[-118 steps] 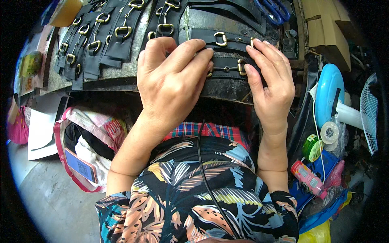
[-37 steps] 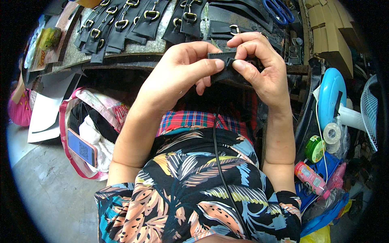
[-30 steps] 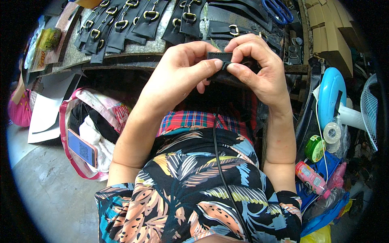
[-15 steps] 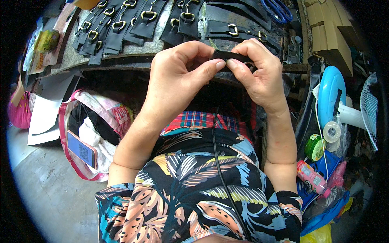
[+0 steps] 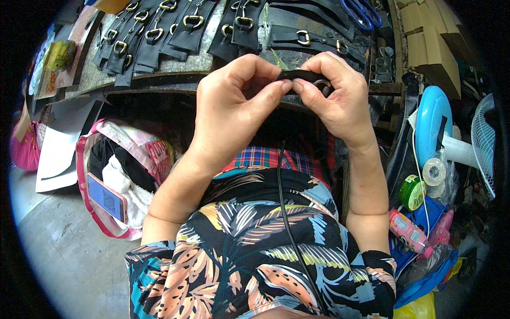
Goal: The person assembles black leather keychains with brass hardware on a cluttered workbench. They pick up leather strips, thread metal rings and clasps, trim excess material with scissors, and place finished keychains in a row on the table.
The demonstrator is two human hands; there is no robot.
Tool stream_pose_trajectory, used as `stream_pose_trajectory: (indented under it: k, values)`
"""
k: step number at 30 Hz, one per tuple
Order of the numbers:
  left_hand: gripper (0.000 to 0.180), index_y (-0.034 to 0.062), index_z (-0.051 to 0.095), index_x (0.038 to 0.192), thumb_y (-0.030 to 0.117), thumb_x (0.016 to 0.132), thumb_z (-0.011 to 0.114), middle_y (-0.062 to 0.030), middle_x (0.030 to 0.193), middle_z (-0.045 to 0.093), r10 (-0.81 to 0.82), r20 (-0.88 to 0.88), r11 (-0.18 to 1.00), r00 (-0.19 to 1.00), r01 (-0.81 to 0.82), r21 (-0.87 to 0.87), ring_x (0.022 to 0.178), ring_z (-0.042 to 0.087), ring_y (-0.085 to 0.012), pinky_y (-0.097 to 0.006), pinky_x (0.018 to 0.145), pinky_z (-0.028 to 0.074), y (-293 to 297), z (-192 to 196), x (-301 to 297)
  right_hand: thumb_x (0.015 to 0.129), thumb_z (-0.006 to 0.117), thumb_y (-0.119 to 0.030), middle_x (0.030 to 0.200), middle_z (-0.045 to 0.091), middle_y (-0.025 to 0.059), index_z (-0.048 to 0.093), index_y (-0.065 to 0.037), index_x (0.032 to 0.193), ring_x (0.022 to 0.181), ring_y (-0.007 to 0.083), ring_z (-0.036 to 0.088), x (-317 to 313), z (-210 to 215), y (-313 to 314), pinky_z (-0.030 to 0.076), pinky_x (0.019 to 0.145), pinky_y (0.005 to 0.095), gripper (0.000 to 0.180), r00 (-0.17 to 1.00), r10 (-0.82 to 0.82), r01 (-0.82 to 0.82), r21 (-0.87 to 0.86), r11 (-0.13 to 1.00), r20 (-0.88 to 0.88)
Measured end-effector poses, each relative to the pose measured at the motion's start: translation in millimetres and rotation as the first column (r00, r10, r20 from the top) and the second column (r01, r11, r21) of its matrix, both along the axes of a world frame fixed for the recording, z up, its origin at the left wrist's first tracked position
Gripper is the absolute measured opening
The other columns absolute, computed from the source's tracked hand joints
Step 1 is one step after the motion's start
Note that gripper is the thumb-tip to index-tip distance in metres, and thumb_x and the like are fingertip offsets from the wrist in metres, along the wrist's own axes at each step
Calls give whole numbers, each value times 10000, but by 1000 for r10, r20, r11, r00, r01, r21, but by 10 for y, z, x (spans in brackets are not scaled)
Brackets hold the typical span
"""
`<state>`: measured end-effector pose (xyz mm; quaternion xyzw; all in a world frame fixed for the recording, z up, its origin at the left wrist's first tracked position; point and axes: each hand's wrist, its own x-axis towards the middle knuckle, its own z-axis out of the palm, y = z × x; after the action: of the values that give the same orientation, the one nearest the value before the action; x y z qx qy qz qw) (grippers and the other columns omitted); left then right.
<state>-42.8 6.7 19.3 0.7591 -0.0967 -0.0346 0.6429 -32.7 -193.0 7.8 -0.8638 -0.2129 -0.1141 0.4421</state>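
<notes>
Fingers: both sets pinch one black strap (image 5: pixel 297 75), thumb and forefinger tips meeting at its middle.
Left hand (image 5: pixel 234 106): clenched on the strap's left end, knuckles up.
Right hand (image 5: pixel 334 98): grasps the right end, where a dark metal ring (image 5: pixel 321 85) sits half hidden under the fingers.
Strap: held in the air above the lap, just in front of the desk (image 5: pixel 180 64) edge.
Doing it well: likely best to keep the pinch close to the ring, strap flat and untwisted, both thumbs pressing evenly.
Desk: rows of black straps with brass buckles (image 5: pixel 194 21); blue scissors (image 5: pixel 364 11) at the far right.
Left floor: pink bag (image 5: pixel 133 159), phone (image 5: pixel 106 196).
Right: blue fan (image 5: pixel 433 127), tape rolls (image 5: pixel 422 183).
</notes>
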Motion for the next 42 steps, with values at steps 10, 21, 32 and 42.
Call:
stream_pose_trajectory:
  k: [10, 21, 32, 42]
  values:
    - [138, -40, 694, 920, 41, 873, 796, -59, 800, 713, 94, 25, 992, 995, -92, -88, 688, 647, -85, -251, 618, 526, -111, -53, -64, 863, 750, -245, 738, 629, 96, 645, -76, 884, 704, 322, 630, 23, -48, 52, 471, 691, 420, 200, 980, -78, 98, -105, 990, 181]
    - [206, -33, 712, 1068, 69, 902, 778, -29, 840, 712, 9, -20, 993, 1000, -12, -120, 730, 633, -70, -241, 664, 532, -64, -102, -11, 921, 737, -289, 723, 625, 84, 662, -83, 858, 681, 299, 614, 12, -38, 24, 445, 680, 390, 228, 999, -28, 32, 101, 994, -44]
    - [181, -38, 692, 1106, 39, 947, 732, -9, 900, 713, -24, 79, 998, 997, 19, 66, 767, 630, -35, -197, 683, 516, -84, -88, 98, 910, 736, -229, 816, 652, 102, 668, -52, 936, 751, 294, 615, 4, -3, -42, 468, 749, 376, 191, 996, 45, -37, 109, 993, -76]
    - [161, -13, 698, 978, -33, 833, 766, -110, 836, 715, 64, 226, 997, 972, -69, 15, 733, 721, -177, -288, 657, 568, -121, -35, -51, 861, 767, -173, 852, 687, 116, 672, -49, 942, 793, 328, 651, -26, -6, 24, 487, 742, 407, 176, 997, -58, 58, -11, 998, 59]
